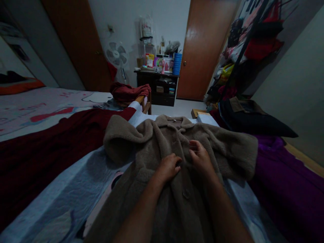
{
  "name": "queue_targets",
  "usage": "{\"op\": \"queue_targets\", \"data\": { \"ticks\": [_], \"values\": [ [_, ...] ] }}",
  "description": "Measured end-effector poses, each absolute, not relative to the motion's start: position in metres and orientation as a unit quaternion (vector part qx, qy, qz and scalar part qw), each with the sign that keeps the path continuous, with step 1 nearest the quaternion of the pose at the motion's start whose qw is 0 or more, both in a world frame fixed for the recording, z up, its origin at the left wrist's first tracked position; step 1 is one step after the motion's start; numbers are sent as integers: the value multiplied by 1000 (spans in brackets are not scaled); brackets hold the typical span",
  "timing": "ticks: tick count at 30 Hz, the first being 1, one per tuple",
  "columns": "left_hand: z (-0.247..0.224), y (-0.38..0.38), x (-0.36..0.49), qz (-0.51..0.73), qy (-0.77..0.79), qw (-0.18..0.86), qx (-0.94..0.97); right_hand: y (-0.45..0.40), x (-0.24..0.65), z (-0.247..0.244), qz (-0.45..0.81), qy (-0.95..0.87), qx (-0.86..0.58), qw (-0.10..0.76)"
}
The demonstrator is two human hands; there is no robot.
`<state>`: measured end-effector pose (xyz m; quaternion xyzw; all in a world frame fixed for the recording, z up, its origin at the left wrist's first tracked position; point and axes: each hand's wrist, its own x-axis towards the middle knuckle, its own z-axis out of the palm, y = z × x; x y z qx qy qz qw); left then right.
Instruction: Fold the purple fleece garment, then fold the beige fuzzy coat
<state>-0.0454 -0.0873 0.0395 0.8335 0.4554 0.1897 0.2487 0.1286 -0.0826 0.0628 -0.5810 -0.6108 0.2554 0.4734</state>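
A brown fleecy coat point(149, 162) lies spread on its back, collar at the far end and sleeves out to both sides. A large round button point(186, 194) shows on its front, below my hands. My left hand point(168, 167) is closed at the front edge of the coat, fingers curled over the fabric; its fingertips are partly hidden. Just to the right, my right hand point(201, 158) is over the other side of the chest, thumb and fingers apart, with nothing seen between them.
Light blue bedding point(73, 182) lies under the coat. Dark red cloth point(63, 145) covers the left side, purple cloth point(286, 182) the right. A dark cushion-like item point(253, 118) sits at right. Beyond are a fan point(117, 55), a black cabinet point(157, 89) and a wooden door point(199, 50).
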Motion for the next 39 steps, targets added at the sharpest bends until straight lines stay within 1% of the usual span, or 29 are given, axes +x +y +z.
{"op": "queue_targets", "data": {
  "ticks": [3, 5, 7, 10, 15, 19, 23, 28, 32, 35, 39],
  "values": [
    [40, -88, -45, 176, 442, 242, 846, -65, 130, 86, 243, -614, -579, 479],
    [40, -88, -45, 172, 435, 239, 851, -46, 128, 90, 248, -614, -577, 477],
    [39, -89, -44, 172, 432, 240, 852, -27, 126, 82, 266, -597, -587, 478],
    [38, -89, -43, 175, 438, 239, 849, -7, 124, 56, 286, -567, -616, 466],
    [38, -89, -41, 181, 460, 229, 839, -7, 124, 18, 209, -609, -633, 429],
    [40, -90, -39, 195, 461, 232, 834, -11, 128, 12, 181, -639, -626, 407],
    [42, -90, -36, 240, 470, 263, 808, -12, 128, 11, 182, -658, -616, 393],
    [38, -89, -31, 300, 514, 275, 755, -12, 125, 9, 194, -656, -608, 402],
    [30, -76, -26, 310, 555, 305, 709, -12, 124, 10, 190, -659, -609, 398],
    [29, -57, -18, 317, 574, 335, 676, -12, 122, 11, 194, -642, -618, 410],
    [32, -36, -6, 359, 605, 304, 642, -12, 118, 14, 200, -616, -621, 441]
  ]
}}
